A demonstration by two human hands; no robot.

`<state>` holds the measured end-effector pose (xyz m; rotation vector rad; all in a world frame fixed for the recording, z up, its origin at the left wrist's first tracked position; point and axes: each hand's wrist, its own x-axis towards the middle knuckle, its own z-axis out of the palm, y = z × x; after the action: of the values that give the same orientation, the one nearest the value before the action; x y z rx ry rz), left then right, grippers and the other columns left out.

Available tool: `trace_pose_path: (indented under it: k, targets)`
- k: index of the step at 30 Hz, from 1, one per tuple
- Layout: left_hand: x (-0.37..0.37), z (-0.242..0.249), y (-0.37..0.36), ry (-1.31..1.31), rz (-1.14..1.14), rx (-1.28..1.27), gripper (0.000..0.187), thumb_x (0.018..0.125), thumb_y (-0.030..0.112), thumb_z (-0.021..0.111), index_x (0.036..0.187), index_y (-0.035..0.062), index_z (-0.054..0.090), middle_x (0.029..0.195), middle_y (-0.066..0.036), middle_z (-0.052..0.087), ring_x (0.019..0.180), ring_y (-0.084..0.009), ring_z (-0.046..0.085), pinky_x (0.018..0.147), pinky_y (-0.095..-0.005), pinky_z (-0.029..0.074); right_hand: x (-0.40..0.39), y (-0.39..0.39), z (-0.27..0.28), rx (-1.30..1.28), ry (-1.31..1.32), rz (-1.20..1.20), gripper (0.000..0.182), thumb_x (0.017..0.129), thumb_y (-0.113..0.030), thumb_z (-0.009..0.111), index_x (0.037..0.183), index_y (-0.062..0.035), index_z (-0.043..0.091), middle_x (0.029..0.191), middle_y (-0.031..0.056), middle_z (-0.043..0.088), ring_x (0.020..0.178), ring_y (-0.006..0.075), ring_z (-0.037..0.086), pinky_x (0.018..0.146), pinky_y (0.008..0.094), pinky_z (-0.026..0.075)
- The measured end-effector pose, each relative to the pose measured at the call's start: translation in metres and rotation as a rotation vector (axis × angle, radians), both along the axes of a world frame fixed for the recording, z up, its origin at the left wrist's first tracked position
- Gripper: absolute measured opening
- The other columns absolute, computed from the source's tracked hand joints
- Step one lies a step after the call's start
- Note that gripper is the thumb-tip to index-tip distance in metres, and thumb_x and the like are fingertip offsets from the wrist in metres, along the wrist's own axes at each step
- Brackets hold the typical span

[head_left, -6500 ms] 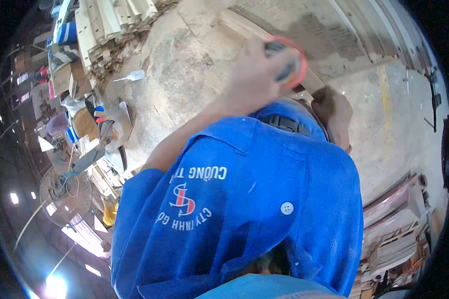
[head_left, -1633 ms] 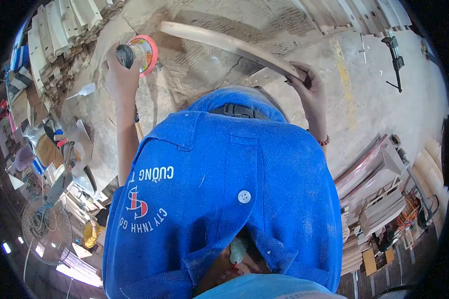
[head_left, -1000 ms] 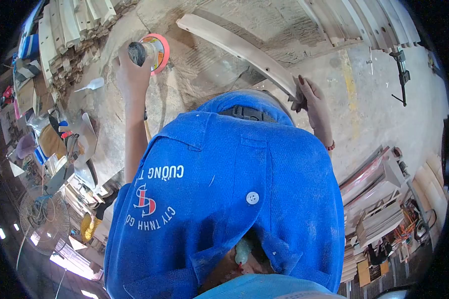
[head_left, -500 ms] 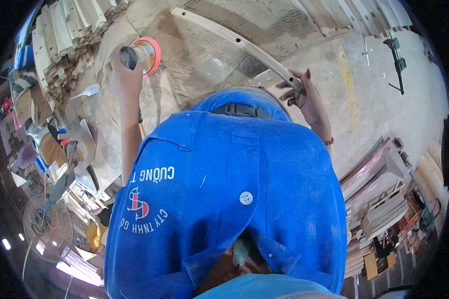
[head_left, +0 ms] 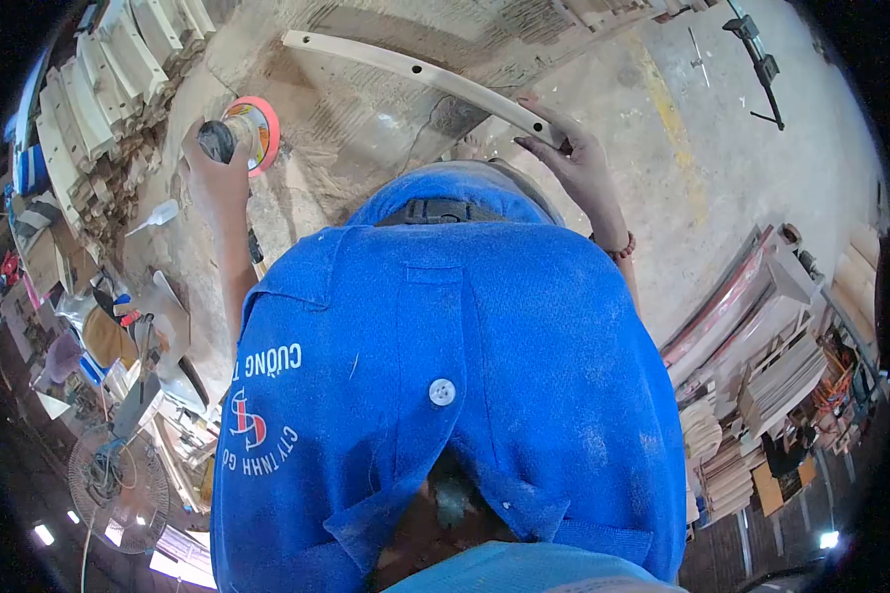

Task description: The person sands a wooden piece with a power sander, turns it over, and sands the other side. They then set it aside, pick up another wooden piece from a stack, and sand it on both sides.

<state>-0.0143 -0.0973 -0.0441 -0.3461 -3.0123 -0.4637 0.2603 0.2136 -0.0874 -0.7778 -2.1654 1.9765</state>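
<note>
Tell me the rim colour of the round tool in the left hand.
The rim is coral pink; it shows best in the head view.

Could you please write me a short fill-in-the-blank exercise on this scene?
1. The right hand holds one end of a curved strip made of ____.
2. The face of the strip that shows has ____ dark holes along it.
3. The left hand holds a round tool whose rim is coloured ____.
4. The shirt that the person wears is coloured ____.

Missing words, in order: wood; three; pink; blue.
</note>
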Motion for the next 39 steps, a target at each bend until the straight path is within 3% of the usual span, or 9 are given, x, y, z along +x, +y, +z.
trace_pose_path:
  k: [8,11,13,22,27,31,34,38,39]
  targets:
    - [-0.020,0.014,-0.004,0.102,-0.129,0.197,0.067,0.072,0.026,0.080,0.132,0.0119,0.054,0.120,-0.019,0.058,0.112,-0.0350,0.056,0.097,-0.0442,0.045,0.000,0.005,-0.023,0.133,0.006,0.019,0.040,0.084,-0.008,0.072,0.124,-0.0040,0.064,0.111,0.0092,0.070,0.098,0.0130,0.063,0.082,0.0291,0.050]
    - [-0.028,0.042,0.021,0.076,-0.163,0.189,0.065,0.071,0.026,0.079,0.130,0.0137,0.056,0.120,-0.018,0.058,0.109,-0.0347,0.056,0.097,-0.0435,0.045,-0.012,0.001,-0.018,0.081,-0.050,-0.003,0.040,0.084,-0.003,0.069,0.123,-0.0049,0.065,0.106,0.0079,0.070,0.089,0.0123,0.064,0.072,0.0266,0.050]
    - [-0.028,0.054,0.042,0.067,-0.244,0.083,0.065,0.071,0.025,0.079,0.131,0.0170,0.055,0.119,-0.020,0.058,0.109,-0.0346,0.057,0.095,-0.0437,0.046,-0.013,-0.005,-0.019,-0.206,0.038,-0.139,0.041,0.082,0.005,0.065,0.123,-0.0047,0.066,0.103,0.0053,0.070,0.083,0.0104,0.064,0.064,0.0225,0.048]
    - [0.004,0.062,0.118,-0.104,-0.491,-0.040,0.059,0.077,0.022,0.073,0.132,0.0251,0.054,0.113,-0.024,0.053,0.102,-0.0411,0.061,0.087,-0.0476,0.051,-0.021,-0.009,-0.054,-0.194,0.173,-0.222,0.036,0.086,0.002,0.066,0.122,-0.0044,0.066,0.079,-0.0035,0.066,0.054,0.0013,0.048,0.044,0.0185,0.035]
    - [0.049,0.067,0.150,-0.168,-0.659,-0.104,0.059,0.080,0.020,0.073,0.135,0.0243,0.052,0.116,-0.021,0.053,0.102,-0.0404,0.062,0.089,-0.0459,0.051,-0.023,-0.007,-0.056,-0.298,0.267,-0.237,0.038,0.085,0.003,0.062,0.122,-0.0063,0.067,0.072,-0.0065,0.059,0.056,0.0009,0.047,0.047,0.0179,0.036]
    - [0.073,0.062,0.170,-0.167,-0.832,-0.031,0.059,0.079,0.021,0.074,0.134,0.0265,0.053,0.116,-0.019,0.052,0.104,-0.0398,0.061,0.088,-0.0456,0.051,-0.024,-0.005,-0.056,-0.199,0.305,-0.180,0.039,0.083,0.006,0.059,0.120,-0.0042,0.066,0.087,-0.0059,0.060,0.067,0.0013,0.052,0.056,0.0170,0.039]
    - [0.097,0.070,0.188,-0.203,-0.907,-0.072,0.057,0.078,0.021,0.074,0.130,0.0316,0.055,0.117,-0.019,0.051,0.105,-0.0401,0.060,0.086,-0.0460,0.052,-0.022,-0.001,-0.057,-0.253,0.242,-0.129,0.038,0.082,0.004,0.064,0.120,-0.0008,0.065,0.105,-0.0025,0.058,0.091,0.0066,0.057,0.074,0.0209,0.046]
    - [0.111,0.067,0.204,-0.188,-1.002,-0.057,0.055,0.078,0.020,0.073,0.130,0.0306,0.055,0.115,-0.019,0.051,0.103,-0.0403,0.061,0.086,-0.0470,0.052,-0.021,-0.005,-0.078,-0.306,0.352,-0.167,0.037,0.085,0.003,0.065,0.122,0.0014,0.062,0.104,0.0025,0.069,0.088,0.0078,0.064,0.076,0.0218,0.053]
    - [0.114,0.065,0.207,-0.149,-1.051,-0.041,0.051,0.079,0.022,0.072,0.126,0.0311,0.057,0.109,-0.019,0.050,0.097,-0.0400,0.062,0.080,-0.0477,0.054,-0.023,-0.007,-0.077,-0.292,0.374,-0.194,0.036,0.085,0.002,0.066,0.121,0.0008,0.062,0.105,0.0032,0.069,0.090,0.0081,0.064,0.078,0.0227,0.053]
